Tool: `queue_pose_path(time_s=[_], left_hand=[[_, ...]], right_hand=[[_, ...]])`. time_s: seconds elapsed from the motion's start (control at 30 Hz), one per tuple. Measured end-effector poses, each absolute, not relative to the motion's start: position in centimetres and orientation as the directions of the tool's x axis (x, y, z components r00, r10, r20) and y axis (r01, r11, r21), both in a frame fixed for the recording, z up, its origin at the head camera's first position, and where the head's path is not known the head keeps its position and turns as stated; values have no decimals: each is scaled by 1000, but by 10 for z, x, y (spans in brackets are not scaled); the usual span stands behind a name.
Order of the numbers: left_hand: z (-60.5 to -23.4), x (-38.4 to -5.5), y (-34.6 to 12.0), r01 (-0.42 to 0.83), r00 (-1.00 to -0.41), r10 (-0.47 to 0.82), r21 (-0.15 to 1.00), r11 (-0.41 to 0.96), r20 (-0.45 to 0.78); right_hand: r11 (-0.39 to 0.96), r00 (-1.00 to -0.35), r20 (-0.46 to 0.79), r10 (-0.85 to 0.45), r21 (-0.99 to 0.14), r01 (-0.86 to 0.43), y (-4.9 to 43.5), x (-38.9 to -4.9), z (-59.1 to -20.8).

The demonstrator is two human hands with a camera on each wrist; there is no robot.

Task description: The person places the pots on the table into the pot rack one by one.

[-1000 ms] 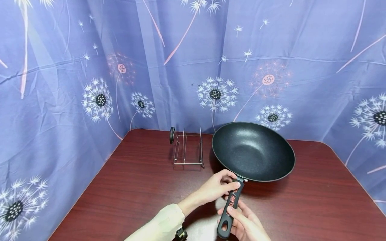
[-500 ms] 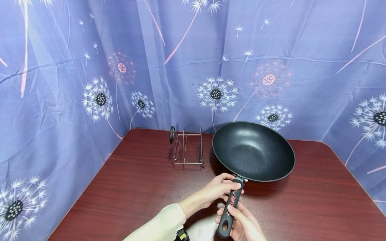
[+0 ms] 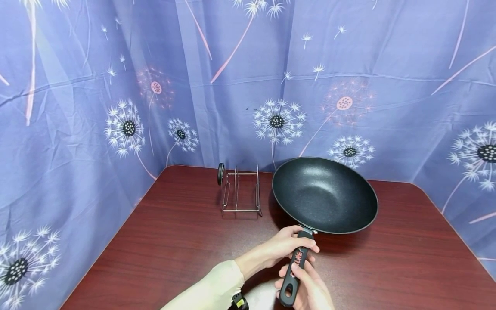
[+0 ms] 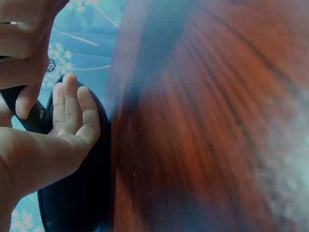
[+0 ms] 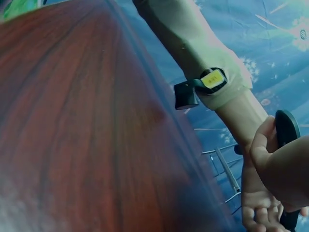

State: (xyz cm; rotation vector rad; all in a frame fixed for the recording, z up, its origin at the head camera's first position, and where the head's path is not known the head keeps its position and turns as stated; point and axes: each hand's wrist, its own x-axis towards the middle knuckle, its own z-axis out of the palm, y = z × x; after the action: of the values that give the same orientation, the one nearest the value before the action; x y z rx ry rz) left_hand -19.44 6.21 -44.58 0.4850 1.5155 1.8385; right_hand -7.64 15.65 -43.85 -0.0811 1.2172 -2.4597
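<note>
A black wok point(image 3: 325, 196) is at the right of the table in the head view, its long handle point(image 3: 297, 262) pointing toward me. My left hand point(image 3: 284, 246) holds the handle near the metal joint, thumb across the top and fingers underneath. Lower down, my right hand point(image 3: 308, 286) grips the same handle, thumb on its printed face and fingers curled below. From the left wrist, several fingers of my left hand point(image 4: 72, 121) show stretched out beneath the handle, beside the wok's dark side point(image 4: 75, 198). The right wrist view catches the handle's end point(image 5: 287, 126) above my right hand point(image 5: 285, 166).
Left of the wok stands a wire rack point(image 3: 241, 192) with a round black piece point(image 3: 221, 174) at its back left corner. A blue dandelion-print curtain point(image 3: 232, 86) hangs behind the reddish-brown table point(image 3: 174, 224). A black device point(image 3: 239, 302) sits at my left cuff.
My left thumb and fingers have slid farther right across the upper handle. My right hand has shifted slightly left. The wok and rack stay where they were.
</note>
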Motion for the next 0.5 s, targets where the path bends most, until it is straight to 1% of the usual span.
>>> queue_pose_path(time_s=[0.1,0.2,0.37,0.5], left_hand=[[-445,-195,65,-285,-695,701,956,-64,-161],[-444,-196,67,-302,-696,696,952,-56,-180],[-445,-198,69,-341,-688,696,938,-61,-205],[-445,-200,69,-357,-674,707,932,-57,-214]], right_hand=[[-492,-937,-208,-280,-807,327,151,-76,-437],[-462,-940,-258,-222,-821,335,147,-75,-436],[-412,-948,-270,-170,-854,318,143,-74,-434],[-333,-965,-237,-111,-906,261,138,-72,-435]])
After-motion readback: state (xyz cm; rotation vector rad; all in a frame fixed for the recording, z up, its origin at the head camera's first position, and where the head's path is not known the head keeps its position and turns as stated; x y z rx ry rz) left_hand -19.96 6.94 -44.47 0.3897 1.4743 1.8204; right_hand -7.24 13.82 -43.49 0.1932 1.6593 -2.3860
